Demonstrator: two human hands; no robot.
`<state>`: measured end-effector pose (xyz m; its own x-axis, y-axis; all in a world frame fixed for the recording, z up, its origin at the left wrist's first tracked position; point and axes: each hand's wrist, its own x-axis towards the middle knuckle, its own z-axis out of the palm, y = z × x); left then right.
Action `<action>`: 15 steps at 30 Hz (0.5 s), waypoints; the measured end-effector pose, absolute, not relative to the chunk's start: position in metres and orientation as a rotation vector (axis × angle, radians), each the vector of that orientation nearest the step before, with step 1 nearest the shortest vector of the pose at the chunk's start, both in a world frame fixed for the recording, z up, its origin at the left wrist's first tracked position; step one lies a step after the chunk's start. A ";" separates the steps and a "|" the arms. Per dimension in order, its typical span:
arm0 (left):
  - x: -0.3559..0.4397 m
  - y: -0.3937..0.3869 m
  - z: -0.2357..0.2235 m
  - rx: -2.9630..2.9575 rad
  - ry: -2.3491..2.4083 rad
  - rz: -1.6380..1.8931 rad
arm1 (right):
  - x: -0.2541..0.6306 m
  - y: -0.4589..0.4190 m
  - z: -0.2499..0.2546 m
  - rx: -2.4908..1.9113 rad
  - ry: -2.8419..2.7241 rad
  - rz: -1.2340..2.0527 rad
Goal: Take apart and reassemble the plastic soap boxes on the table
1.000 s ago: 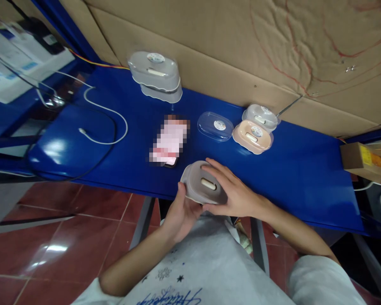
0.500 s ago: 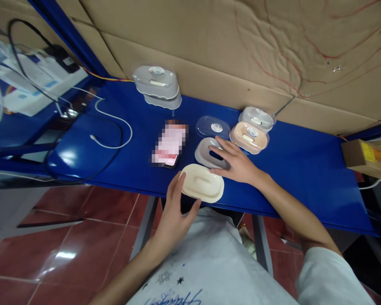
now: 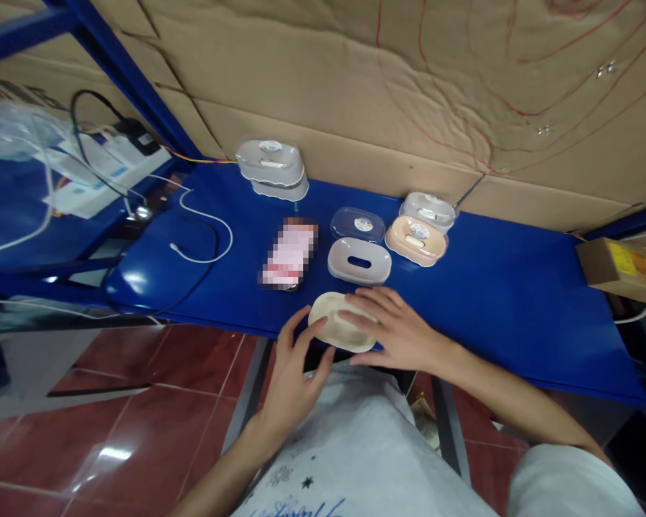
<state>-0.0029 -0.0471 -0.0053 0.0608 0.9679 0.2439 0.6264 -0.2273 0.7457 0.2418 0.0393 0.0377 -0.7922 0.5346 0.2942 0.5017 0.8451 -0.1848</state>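
Brown cardboard (image 3: 301, 93) backs a glossy blue table (image 3: 517, 301) over red floor tiles (image 3: 151, 409), with cut-off blue script (image 3: 301, 508) on a pale shirt (image 3: 366, 431) in front. One cream tray (image 3: 328, 309) is at the table's near edge, between a left hand (image 3: 291, 377), fingers parted, and a right hand (image 3: 401, 332), fingers spread across it; whether either grips it cannot be told. Beyond are two stacked grey boxes (image 3: 273, 172), one separate grey box (image 3: 417, 207), one peach box (image 3: 403, 240), one slotted cover (image 3: 342, 267), one clear lid (image 3: 346, 222), one blurred phone (image 3: 289, 253) and four round stickers (image 3: 420, 230), their print illegible.
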 end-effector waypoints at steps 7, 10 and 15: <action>-0.018 -0.048 0.001 0.949 1.356 1.354 | 0.236 -0.012 0.020 -0.890 -2.351 0.163; -0.018 -0.040 0.013 0.452 1.141 1.272 | 0.228 -0.022 0.026 -0.935 -2.169 0.262; -0.015 -0.028 0.027 0.020 0.719 0.990 | 0.219 -0.013 0.034 -0.759 -2.292 0.271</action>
